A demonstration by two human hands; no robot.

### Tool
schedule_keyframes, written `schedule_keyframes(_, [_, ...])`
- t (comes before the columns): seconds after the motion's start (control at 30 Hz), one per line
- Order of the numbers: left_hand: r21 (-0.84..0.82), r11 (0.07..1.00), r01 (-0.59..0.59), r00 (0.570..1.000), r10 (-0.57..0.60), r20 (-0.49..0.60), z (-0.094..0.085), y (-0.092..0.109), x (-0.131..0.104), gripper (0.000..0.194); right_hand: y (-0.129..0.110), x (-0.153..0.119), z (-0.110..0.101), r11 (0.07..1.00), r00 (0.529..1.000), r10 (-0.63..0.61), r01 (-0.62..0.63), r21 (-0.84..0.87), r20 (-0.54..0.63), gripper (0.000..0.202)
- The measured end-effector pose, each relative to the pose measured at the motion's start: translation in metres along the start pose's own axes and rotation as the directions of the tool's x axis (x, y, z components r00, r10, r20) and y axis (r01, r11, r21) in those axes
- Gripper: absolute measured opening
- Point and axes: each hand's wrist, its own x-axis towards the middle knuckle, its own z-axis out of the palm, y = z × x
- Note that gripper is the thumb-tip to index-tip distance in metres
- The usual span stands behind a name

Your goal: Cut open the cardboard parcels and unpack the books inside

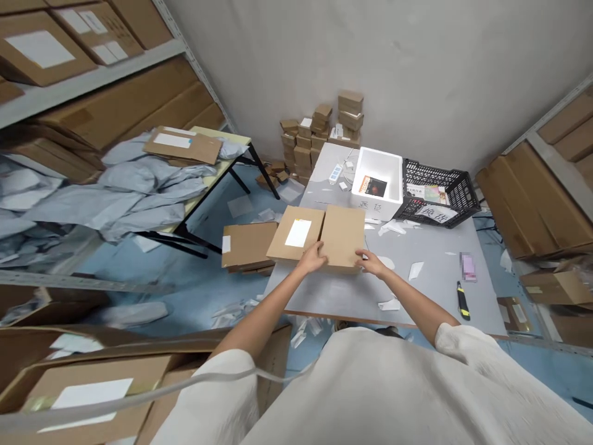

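On the grey tabletop (333, 303), two brown cartons are placed side by side near its left edge. A plain carton (343, 235) is on the right, and a labelled carton (280, 242), with a white label on its top, is just beside it on the left. The near right corner of the plain carton is pinched between the thumb and the fingers of the right hand (369, 261). The left hand (313, 258) is laid with bent fingers at the near edge, where the two cartons meet; whether something is pinched there cannot be told. Behind the cartons, a white foam box (391, 210) is set against a black crate (467, 196). Farther to the right, a yellow-and-black cutter (462, 301) is seen lying, and paper scraps (416, 270) are scattered about. Small boxes (303, 157) are piled near the wall (417, 80).
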Motion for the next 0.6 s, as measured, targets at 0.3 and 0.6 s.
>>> schedule_keyframes(0.3, [-0.020, 0.999, 0.044, 0.999, -0.043, 0.005, 0.012, 0.033, -0.015, 0.067, 0.001, -0.023, -0.023, 0.994, 0.999, -0.045, 0.047, 0.098, -0.021, 0.051])
schedule_keyframes(0.6, [0.023, 0.998, -0.061, 0.996, 0.059, 0.074, 0.019, 0.068, -0.025, 0.059, 0.017, -0.054, -0.061, 0.986, 0.995, -0.061, 0.072, 0.152, -0.076, 0.043])
